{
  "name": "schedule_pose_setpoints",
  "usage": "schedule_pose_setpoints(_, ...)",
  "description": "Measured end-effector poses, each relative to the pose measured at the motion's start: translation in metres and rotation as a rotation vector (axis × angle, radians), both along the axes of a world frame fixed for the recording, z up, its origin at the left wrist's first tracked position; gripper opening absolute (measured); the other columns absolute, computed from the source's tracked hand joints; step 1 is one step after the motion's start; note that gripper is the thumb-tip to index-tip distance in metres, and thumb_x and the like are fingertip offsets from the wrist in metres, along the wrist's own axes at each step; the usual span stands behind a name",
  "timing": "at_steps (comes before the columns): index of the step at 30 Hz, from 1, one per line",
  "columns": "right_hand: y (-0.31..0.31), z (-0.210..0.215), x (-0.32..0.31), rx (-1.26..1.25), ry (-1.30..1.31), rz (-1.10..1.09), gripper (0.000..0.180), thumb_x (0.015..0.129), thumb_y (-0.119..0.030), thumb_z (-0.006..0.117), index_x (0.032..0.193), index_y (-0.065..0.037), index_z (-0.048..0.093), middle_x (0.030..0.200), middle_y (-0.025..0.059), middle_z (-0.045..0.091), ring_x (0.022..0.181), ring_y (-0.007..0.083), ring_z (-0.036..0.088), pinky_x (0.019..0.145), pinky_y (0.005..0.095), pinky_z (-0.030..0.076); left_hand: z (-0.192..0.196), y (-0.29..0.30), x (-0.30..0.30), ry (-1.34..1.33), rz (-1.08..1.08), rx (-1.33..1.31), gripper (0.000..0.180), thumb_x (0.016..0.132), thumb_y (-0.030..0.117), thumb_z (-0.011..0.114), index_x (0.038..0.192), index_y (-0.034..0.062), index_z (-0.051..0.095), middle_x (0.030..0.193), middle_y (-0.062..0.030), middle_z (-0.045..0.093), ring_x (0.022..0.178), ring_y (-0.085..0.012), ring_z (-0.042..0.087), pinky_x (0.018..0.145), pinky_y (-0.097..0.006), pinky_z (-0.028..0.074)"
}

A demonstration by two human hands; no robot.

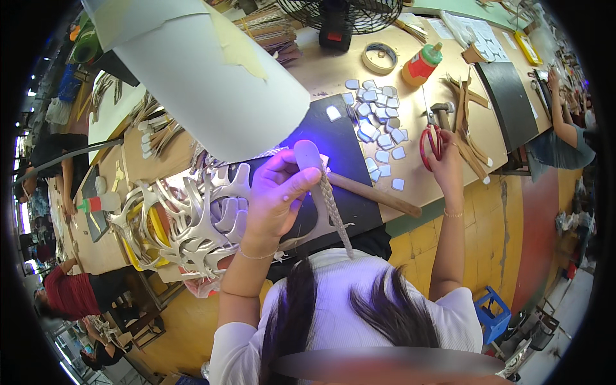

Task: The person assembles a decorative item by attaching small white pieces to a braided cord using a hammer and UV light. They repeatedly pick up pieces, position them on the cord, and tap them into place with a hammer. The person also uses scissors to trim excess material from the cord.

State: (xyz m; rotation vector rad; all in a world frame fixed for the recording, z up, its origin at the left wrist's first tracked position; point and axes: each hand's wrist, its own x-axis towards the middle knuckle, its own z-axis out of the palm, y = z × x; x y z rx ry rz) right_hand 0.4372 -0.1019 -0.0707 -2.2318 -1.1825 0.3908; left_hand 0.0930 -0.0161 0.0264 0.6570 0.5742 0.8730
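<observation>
My left hand pinches a grey shoe-strap piece by its rounded end, between thumb and fingers. A braided strip hangs from it toward my lap. My right hand grips the red handles of a pair of scissors, whose blades point away from me. Below the left hand, a wooden tool handle lies across the black mat; its far end is hidden behind the hand. A pile of small rounded white-and-blue pieces is spread between my hands. A hammer lies beyond the scissors.
A large white lamp tube hangs low at upper left. Silvery cut straps heap on my left. Farther off are a glue bottle, a tape roll, a fan and brown strips. Other people work at both sides.
</observation>
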Motion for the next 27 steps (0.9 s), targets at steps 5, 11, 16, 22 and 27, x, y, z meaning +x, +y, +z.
schedule_pose_setpoints(5,-0.035,0.038,-0.054,0.292,0.906,-0.006,0.069,0.082,-0.011,0.079,0.139,-0.005,0.041,0.096,0.0029,0.056,0.078,0.0103,0.057,0.067,0.0229,0.047,0.000,0.000,-0.003,0.009,0.006,0.033,0.029,0.087,0.005,0.076,0.113,0.0028,0.063,0.099,-0.0058,0.069,0.090,-0.0129,0.065,0.077,-0.025,0.051)
schedule_pose_setpoints(11,-0.051,0.077,-0.115,-0.131,1.168,0.575,0.102,0.061,-0.064,0.088,0.132,-0.003,0.050,0.094,-0.0011,0.051,0.082,0.0088,0.049,0.074,0.0239,0.041,0.002,-0.003,-0.014,0.073,0.065,0.082,0.026,0.085,0.009,0.077,0.104,0.0009,0.060,0.093,-0.0122,0.065,0.080,-0.0274,0.068,0.072,-0.039,0.058)
schedule_pose_setpoints(16,-0.035,0.093,-0.126,-0.185,1.175,0.684,0.092,0.063,-0.062,0.087,0.123,0.001,0.054,0.082,0.0011,0.057,0.071,0.0083,0.051,0.066,0.0247,0.043,0.009,-0.010,-0.019,0.094,0.153,0.118,0.028,0.084,0.008,0.078,0.104,0.0008,0.060,0.095,-0.0115,0.065,0.081,-0.0268,0.068,0.074,-0.039,0.059)
schedule_pose_setpoints(22,-0.028,0.098,-0.125,-0.172,1.053,0.747,0.084,0.065,-0.058,0.088,0.115,0.001,0.057,0.077,0.0015,0.061,0.067,0.0083,0.053,0.062,0.0258,0.044,0.018,-0.012,-0.019,0.025,0.143,0.092,0.026,0.084,-0.001,0.077,0.103,0.0018,0.060,0.097,-0.0059,0.066,0.087,-0.0140,0.064,0.081,-0.028,0.052)
schedule_pose_setpoints(27,-0.028,0.101,-0.124,-0.171,0.981,0.761,0.082,0.065,-0.057,0.088,0.113,0.001,0.058,0.074,0.0012,0.060,0.065,0.0084,0.053,0.061,0.0258,0.045,0.020,-0.012,-0.019,0.020,0.155,0.095,0.026,0.084,-0.003,0.076,0.104,0.0018,0.061,0.097,-0.0060,0.066,0.087,-0.0143,0.064,0.082,-0.028,0.052)
